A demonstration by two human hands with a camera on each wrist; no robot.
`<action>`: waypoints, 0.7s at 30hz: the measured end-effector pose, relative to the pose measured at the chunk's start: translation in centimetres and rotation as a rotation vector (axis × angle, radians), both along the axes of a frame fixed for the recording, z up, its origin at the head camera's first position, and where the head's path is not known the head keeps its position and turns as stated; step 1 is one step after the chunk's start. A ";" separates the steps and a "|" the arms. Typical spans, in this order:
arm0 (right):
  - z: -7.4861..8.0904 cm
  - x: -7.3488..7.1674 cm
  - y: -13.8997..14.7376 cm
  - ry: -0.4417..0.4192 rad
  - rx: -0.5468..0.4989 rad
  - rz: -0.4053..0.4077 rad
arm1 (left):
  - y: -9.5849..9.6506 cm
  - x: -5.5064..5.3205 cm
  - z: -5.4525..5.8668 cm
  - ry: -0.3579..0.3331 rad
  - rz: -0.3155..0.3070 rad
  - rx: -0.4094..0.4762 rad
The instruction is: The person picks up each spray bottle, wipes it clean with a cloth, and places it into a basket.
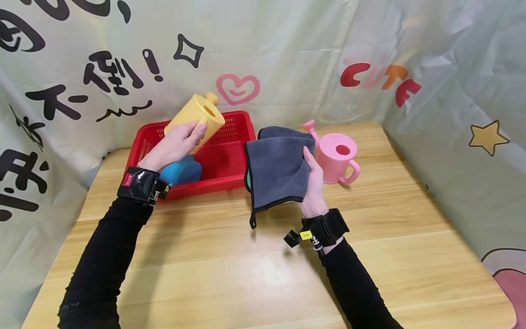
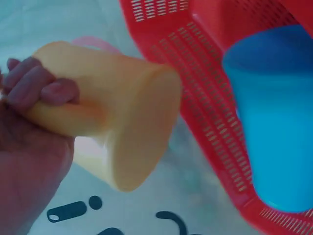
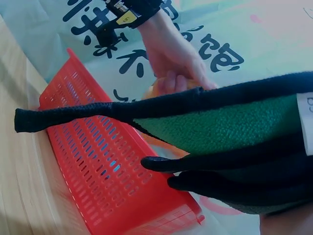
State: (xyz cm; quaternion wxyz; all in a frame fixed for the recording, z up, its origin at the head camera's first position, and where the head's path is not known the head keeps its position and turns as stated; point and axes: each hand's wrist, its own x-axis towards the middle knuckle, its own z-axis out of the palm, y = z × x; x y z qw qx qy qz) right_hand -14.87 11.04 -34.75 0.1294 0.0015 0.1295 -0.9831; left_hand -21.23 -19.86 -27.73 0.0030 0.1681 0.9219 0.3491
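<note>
My left hand (image 1: 176, 142) holds a yellow watering can (image 1: 201, 116) by its handle, tilted above the red basket (image 1: 223, 183). In the left wrist view the fingers curl round the handle of the yellow can (image 2: 112, 83), whose round base shows. A grey cloth (image 1: 279, 169) with black edging hangs folded from my right hand (image 1: 314, 187), its thumb on top. The right wrist view shows the green underside of the cloth (image 3: 220, 122); most of the hand is hidden there. Just right of it stands a pink watering can (image 1: 334, 160).
Inside the basket lies a blue cup-shaped container (image 1: 182, 171), partly hidden by the left wrist. The basket stands at the back left of the wooden table (image 1: 230, 269). A printed curtain (image 1: 296, 59) hangs behind and along the sides.
</note>
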 end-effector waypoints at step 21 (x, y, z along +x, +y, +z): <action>0.2 0.2 0.0 -0.005 0.023 -0.015 | -0.5 -2.7 -3.0 -0.482 0.035 0.830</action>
